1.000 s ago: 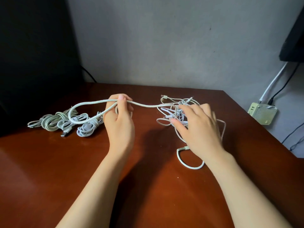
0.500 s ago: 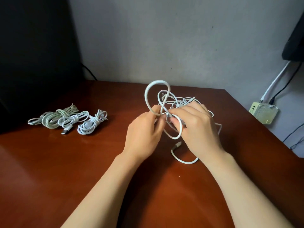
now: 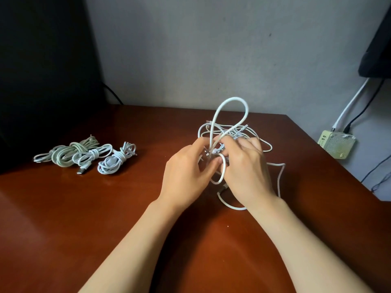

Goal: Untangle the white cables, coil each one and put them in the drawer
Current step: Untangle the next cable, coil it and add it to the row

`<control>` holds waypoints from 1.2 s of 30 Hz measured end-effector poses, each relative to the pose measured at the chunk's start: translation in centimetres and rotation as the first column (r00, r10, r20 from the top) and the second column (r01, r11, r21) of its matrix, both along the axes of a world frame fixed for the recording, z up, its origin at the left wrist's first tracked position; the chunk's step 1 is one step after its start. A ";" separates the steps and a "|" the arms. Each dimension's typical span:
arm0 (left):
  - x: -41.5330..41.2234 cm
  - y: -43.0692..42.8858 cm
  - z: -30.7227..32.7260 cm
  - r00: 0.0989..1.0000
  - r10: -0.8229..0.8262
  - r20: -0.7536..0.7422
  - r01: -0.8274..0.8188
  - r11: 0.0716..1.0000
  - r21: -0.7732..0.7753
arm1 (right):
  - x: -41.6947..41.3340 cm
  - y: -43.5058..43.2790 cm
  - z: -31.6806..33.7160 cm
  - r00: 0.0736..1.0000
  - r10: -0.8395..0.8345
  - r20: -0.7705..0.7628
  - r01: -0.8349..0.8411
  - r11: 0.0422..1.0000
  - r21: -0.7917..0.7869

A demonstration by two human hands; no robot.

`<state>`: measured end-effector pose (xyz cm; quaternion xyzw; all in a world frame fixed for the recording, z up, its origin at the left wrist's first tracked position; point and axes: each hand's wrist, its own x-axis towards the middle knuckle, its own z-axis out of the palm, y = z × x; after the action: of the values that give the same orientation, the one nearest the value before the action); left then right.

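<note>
A tangle of white cables (image 3: 243, 134) lies at the middle right of the brown table (image 3: 105, 208). One thick white cable (image 3: 232, 100) rises from it in a tall loop. My left hand (image 3: 186, 172) and my right hand (image 3: 247, 168) meet over the tangle, and both pinch this thick cable where its strands cross. A lower loop of it hangs between my thumbs. Its tail (image 3: 279, 178) runs right and curls under my right wrist. No drawer is in view.
Three coiled cables (image 3: 84, 155) lie side by side at the left of the table. A dark panel (image 3: 42, 70) stands at the back left. A pale power adapter (image 3: 336, 144) with wires hangs on the wall beyond the table's right edge.
My left hand brought the stretched cable from the left over to the tangle. The cable now stands in a tall loop, higher than half a second ago, with both hands close together.
</note>
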<state>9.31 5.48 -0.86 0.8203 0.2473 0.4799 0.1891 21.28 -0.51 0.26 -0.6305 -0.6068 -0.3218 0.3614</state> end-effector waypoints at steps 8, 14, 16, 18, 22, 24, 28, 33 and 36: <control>-0.2 0.0 1.2 0.925 -0.008 0.379 0.116 0.958 -0.263 | -0.6 0.1 -0.1 0.990 -0.023 -0.136 -0.017 0.960 -0.281; -1.2 0.7 2.2 0.836 -0.019 0.549 0.237 0.914 -0.330 | 0.1 0.7 -0.9 0.984 -0.146 -0.104 0.096 0.918 -0.384; -1.3 0.4 2.7 0.811 -0.008 0.585 0.244 0.914 -0.325 | 0.7 1.1 -1.1 0.971 -0.215 -0.107 0.142 0.872 -0.468; -1.5 0.3 3.2 0.758 0.028 0.652 0.254 0.908 -0.334 | 1.5 1.4 -1.4 0.958 -0.256 -0.129 0.159 0.850 -0.502; -2.7 1.4 3.4 0.629 0.097 0.771 0.264 0.907 -0.329 | 2.1 1.8 -1.5 0.941 -0.213 -0.262 0.096 0.913 -0.398; -2.9 1.7 3.3 0.622 0.098 0.777 0.262 0.909 -0.325 | 2.2 2.0 -1.6 0.935 -0.200 -0.291 0.088 0.930 -0.358; -2.7 1.5 3.3 0.671 0.069 0.738 0.286 0.894 -0.344 | 3.1 2.0 -2.0 0.935 -0.192 -0.298 0.086 0.938 -0.337; -2.3 2.0 2.4 0.880 0.110 0.461 0.140 0.869 -0.474 | 3.7 1.2 -1.6 0.924 -0.245 -0.293 0.095 0.891 -0.444; -1.6 1.8 1.1 0.987 0.152 0.051 -0.129 0.941 -0.314 | 3.6 1.0 -1.5 0.916 -0.252 -0.313 0.078 0.876 -0.476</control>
<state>7.68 7.27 0.24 0.7424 0.3702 0.4775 0.2894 24.88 0.47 -1.25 -0.7960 -0.5301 -0.0787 0.2813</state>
